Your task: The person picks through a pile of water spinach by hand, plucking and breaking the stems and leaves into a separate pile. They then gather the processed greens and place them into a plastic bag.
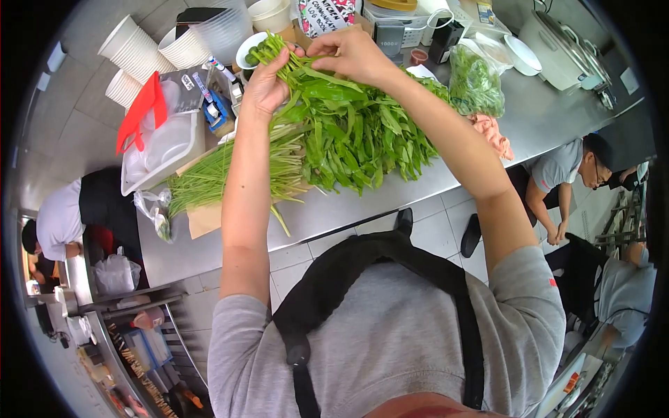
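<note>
Leafy pile (369, 139), one: long green leaves, lying on the metal table (188, 261).

Stem bunch (268, 50), one: standing out above the far left corner of the leafy pile, stem ends pointing away from the person, leaves running down into the pile.

Left hand (270, 82): closing around the stem bunch, gripping it, thumb pressing along the stems, at the pile's far left corner.

Right hand (352, 57): hanging over the pile's far edge, fingers curling in at the stem bunch; whether they are pinching a stem cannot be told.

Thin stalks (230, 171), one heap: lying just left of the leafy pile, partly behind the left forearm.

White tray (178, 157): sitting left of the pile, past the stalks, holding clear plastic containers.

Bagged greens (477, 83): resting to the pile's right.

Pink cloth (493, 134): lying crumpled near the pile's right side.

Log book (326, 15): standing beyond the pile.
</note>
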A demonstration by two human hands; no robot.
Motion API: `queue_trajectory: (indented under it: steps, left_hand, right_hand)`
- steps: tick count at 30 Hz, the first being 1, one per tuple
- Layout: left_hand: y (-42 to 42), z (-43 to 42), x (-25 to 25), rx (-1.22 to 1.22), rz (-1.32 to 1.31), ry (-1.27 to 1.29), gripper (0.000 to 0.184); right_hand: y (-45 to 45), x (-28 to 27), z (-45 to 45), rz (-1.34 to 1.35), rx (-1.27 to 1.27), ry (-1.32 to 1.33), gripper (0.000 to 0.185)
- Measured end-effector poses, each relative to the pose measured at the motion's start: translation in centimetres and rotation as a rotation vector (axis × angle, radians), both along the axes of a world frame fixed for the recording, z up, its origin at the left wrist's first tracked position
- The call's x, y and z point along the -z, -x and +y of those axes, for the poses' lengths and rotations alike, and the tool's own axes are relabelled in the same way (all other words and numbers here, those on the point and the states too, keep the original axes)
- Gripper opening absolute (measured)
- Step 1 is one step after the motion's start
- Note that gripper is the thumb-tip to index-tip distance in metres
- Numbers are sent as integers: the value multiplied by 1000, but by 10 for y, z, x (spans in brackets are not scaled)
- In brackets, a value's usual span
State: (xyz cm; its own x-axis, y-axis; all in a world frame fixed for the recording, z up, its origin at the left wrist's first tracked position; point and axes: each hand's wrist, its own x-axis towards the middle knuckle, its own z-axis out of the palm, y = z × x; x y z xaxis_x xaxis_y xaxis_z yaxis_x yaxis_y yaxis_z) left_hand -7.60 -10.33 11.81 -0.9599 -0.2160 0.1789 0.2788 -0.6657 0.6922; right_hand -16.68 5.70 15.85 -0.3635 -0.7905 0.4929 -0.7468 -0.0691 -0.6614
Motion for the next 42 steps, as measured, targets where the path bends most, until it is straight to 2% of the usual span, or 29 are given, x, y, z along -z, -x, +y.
queue_trajectory:
  steps: [2,3,4,6,8,10,12,13,14,16,17,19,20,22,23,24,26,27,32,35,37,38,39,42]
  left_hand:
    - [0,2,0,11,8,53,16]
    - [-1,2,1,20,17,107,16]
    - [1,3,3,21,10,98,16]
    - [5,3,4,-25,11,122,15]
    - [-1,-5,1,-16,10,148,18]
    - [-12,-17,-1,-184,-43,131,16]
    - [-23,-42,2,-187,5,193,16]
    - [-30,-51,1,-201,16,180,15]
    - [-37,-59,0,-214,28,166,15]
    - [-46,-67,-4,-202,31,120,14]
    - [-49,-67,-7,-253,17,106,13]
    - [-49,-67,-11,-298,7,140,12]
    - [-48,-65,-10,-292,4,142,12]
    - [-45,-46,-21,-331,18,293,14]
    - [-45,-38,-25,-306,30,294,14]
    - [-47,-30,-27,-292,2,302,14]
    - [-47,-23,-24,-243,-15,305,15]
    - [-47,-27,-19,-214,-5,302,14]
    - [-53,-27,-15,-223,-30,320,16]
    - [-52,-26,-11,-268,-80,401,18]
    - [-49,-24,-8,-295,-110,474,22]
    - [-45,-21,-7,-304,-120,510,22]
    - [-41,-21,-4,-334,-82,623,20]
    - [-30,-1,-10,-218,-27,586,20]
  right_hand:
    - [-7,-6,0,71,179,-110,17]
    - [-6,-5,-1,173,210,-15,8]
    - [0,0,-5,167,209,-25,8]
    - [9,9,-11,607,377,56,8]
    - [12,14,-8,616,380,131,2]
    - [31,23,3,791,589,61,4]
    - [61,35,16,696,620,-163,8]
    - [64,36,25,717,569,-370,12]
    - [64,41,29,717,567,-369,12]
    - [42,39,40,871,634,-652,12]
    - [43,48,37,1013,560,-528,11]
    - [23,49,17,913,452,-539,12]
    - [11,54,5,703,402,-644,14]
    - [-5,77,-17,459,299,-763,17]
    - [0,107,-30,411,288,-747,20]
    - [-12,102,-25,408,294,-840,23]
    - [-8,127,-38,404,389,-1011,25]
    - [-10,129,-38,402,438,-1013,24]
    - [-4,104,-24,258,500,-904,22]
    - [5,65,-10,125,568,-788,27]
    - [32,58,-11,176,555,-695,30]
    - [39,48,-1,132,489,-526,17]
    - [53,44,4,-33,337,-409,18]
    - [44,12,27,-436,215,-235,12]
